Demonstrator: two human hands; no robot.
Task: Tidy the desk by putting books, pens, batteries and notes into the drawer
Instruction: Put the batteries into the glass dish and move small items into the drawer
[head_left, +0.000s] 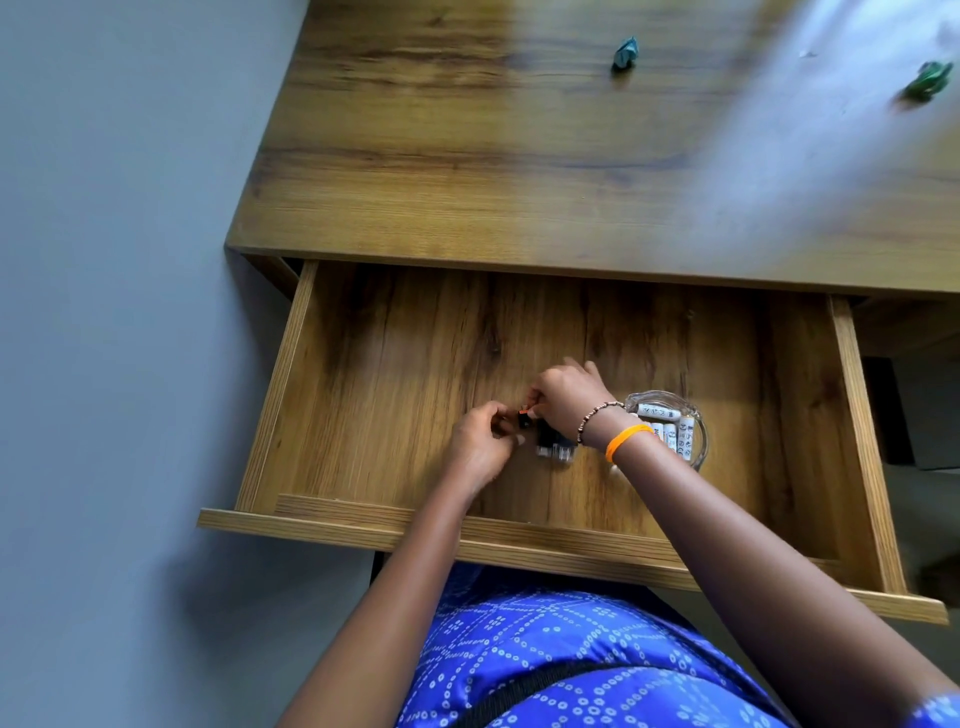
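Note:
The wooden drawer (363, 374) is pulled out from under the desk (467, 156). Both hands are inside it, near its middle. My right hand (563, 397) pinches a small black battery with an orange end (524, 417). My left hand (480, 441) has its fingers curled at the same battery from the left. Two or three more black batteries (553, 447) lie on the drawer floor just below my right hand. A clear glass dish (698, 441) with several white batteries (670, 423) sits to the right, partly hidden by my right wrist.
Two crumpled green paper notes lie on the desk top, one at the far middle (625, 52) and one at the far right (927, 82). A grey wall runs along the left of the desk. The drawer's left half and far part are bare wood.

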